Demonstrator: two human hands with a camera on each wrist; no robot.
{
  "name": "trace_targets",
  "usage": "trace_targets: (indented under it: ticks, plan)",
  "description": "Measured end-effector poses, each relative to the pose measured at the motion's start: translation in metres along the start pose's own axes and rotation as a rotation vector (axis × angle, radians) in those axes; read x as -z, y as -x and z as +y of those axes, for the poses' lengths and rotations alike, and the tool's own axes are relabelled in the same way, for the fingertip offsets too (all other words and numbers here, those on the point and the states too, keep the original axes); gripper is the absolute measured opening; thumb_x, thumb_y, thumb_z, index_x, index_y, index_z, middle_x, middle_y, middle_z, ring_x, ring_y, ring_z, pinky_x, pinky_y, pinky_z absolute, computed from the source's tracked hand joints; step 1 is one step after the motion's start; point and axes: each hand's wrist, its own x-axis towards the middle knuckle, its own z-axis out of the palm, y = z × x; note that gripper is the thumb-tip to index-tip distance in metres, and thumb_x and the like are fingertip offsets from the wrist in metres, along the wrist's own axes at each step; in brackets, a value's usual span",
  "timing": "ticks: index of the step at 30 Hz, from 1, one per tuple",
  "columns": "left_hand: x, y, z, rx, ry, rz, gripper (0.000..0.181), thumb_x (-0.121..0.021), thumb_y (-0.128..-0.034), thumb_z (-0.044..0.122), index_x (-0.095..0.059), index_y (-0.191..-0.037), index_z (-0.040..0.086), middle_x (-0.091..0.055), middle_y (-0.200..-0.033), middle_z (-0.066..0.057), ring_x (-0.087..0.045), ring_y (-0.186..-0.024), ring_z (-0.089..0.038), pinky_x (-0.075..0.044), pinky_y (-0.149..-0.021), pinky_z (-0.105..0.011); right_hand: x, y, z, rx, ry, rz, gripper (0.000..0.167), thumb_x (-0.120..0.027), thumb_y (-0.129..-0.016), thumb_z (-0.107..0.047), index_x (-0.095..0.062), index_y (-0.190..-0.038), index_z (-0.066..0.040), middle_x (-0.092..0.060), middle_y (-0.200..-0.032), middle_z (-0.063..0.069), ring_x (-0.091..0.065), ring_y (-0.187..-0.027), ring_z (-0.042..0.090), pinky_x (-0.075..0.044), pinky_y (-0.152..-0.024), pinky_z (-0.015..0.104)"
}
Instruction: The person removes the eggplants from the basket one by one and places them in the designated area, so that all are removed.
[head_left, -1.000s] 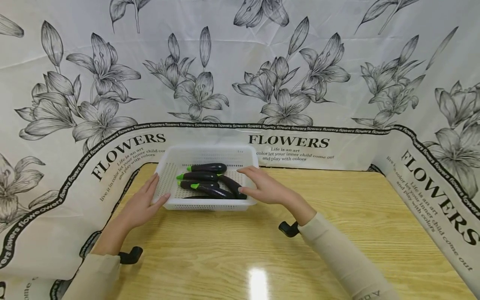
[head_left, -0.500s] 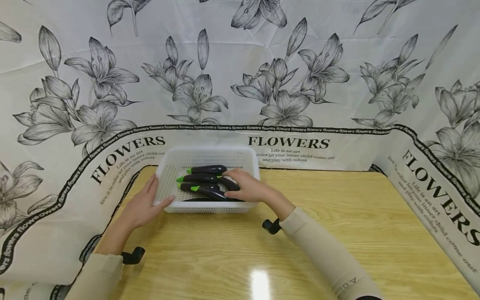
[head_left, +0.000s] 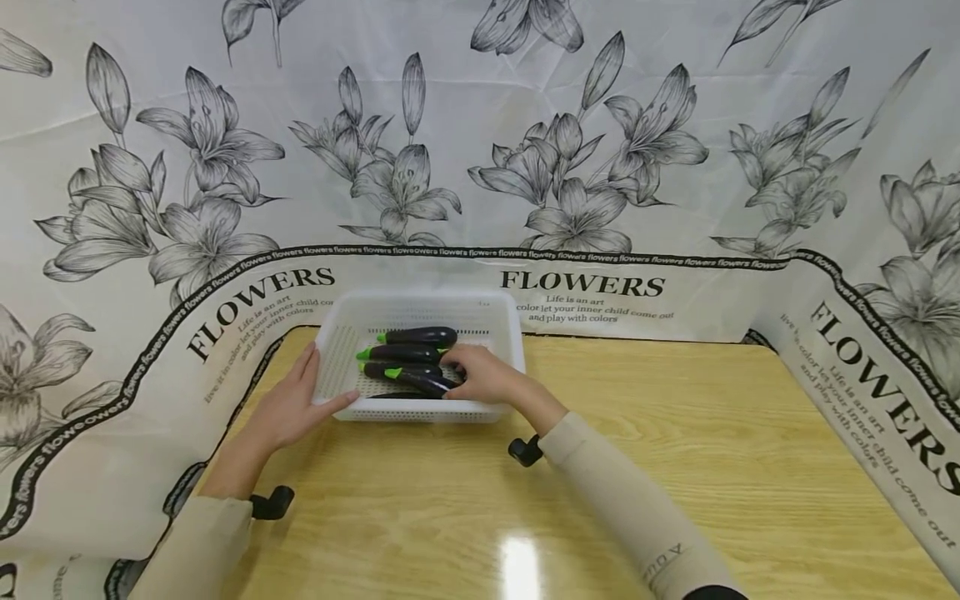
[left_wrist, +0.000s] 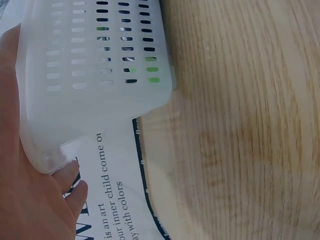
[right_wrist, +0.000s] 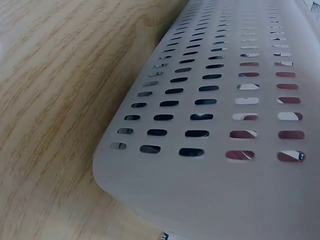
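Fingers of the left hand lie loosely extended against the left end of the white basket, the thumb reaching across its near corner onto the rim. The basket stands on the wood-grain table, its perforated near wall facing the person. Just inside that wall lies a half-hidden eggplant. Beyond it, the right hand reaches in over the near right part of the rim, thumb and fingers curled round a gripped eggplant that the hand largely covers. Left of that hand, four glossy eggplants lie close together, one behind another, their bright green caps toward the left. Behind the basket's far wall hangs a pale cloth, printed with grey lilies and black "FLOWERS" lettering.
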Motion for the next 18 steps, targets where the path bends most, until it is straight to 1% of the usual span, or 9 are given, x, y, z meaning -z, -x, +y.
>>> trace_targets:
  ticks: [4, 12, 15, 18]
  plan:
    - [0.001, -0.004, 0.001, -0.005, 0.006, 0.011, 0.113, -0.049, -0.0950, 0.074, 0.000, -0.162, -0.003, 0.003, -0.170, -0.022, -0.030, -0.143, -0.057, -0.039, -0.105, -0.069, 0.000, -0.005, 0.002, -0.022, 0.004, 0.017, 0.054, -0.083, -0.087, -0.017, -0.063, -0.131, 0.007, -0.066, -0.127, 0.022, -0.065, -0.114, 0.036, -0.052, -0.099, 0.043]
    - [0.000, -0.003, -0.001, 0.003, 0.013, 0.005, 0.113, -0.049, -0.0950, 0.074, -0.001, -0.162, -0.004, 0.004, -0.170, -0.022, -0.028, -0.144, -0.057, -0.037, -0.106, -0.070, -0.008, -0.015, 0.004, -0.031, 0.052, -0.019, 0.047, -0.080, -0.090, -0.019, -0.066, -0.128, 0.005, -0.069, -0.117, 0.016, -0.063, -0.104, 0.027, -0.053, -0.092, 0.040]
    - [0.000, -0.002, -0.001, 0.005, 0.019, 0.001, 0.114, -0.049, -0.0947, 0.074, -0.002, -0.162, -0.004, 0.004, -0.170, -0.022, -0.028, -0.144, -0.057, -0.038, -0.106, -0.070, -0.010, -0.017, 0.003, -0.051, 0.077, -0.034, 0.046, -0.080, -0.091, -0.020, -0.066, -0.128, 0.003, -0.069, -0.118, 0.015, -0.064, -0.105, 0.026, -0.053, -0.093, 0.039]
    - [-0.002, -0.001, -0.001, 0.008, 0.021, -0.005, 0.114, -0.048, -0.0944, 0.075, -0.001, -0.162, -0.004, 0.004, -0.170, -0.022, -0.028, -0.144, -0.057, -0.038, -0.106, -0.070, -0.011, -0.018, 0.000, -0.072, 0.108, -0.057, 0.046, -0.079, -0.091, -0.022, -0.067, -0.129, 0.001, -0.070, -0.123, 0.014, -0.064, -0.111, 0.026, -0.052, -0.098, 0.039]
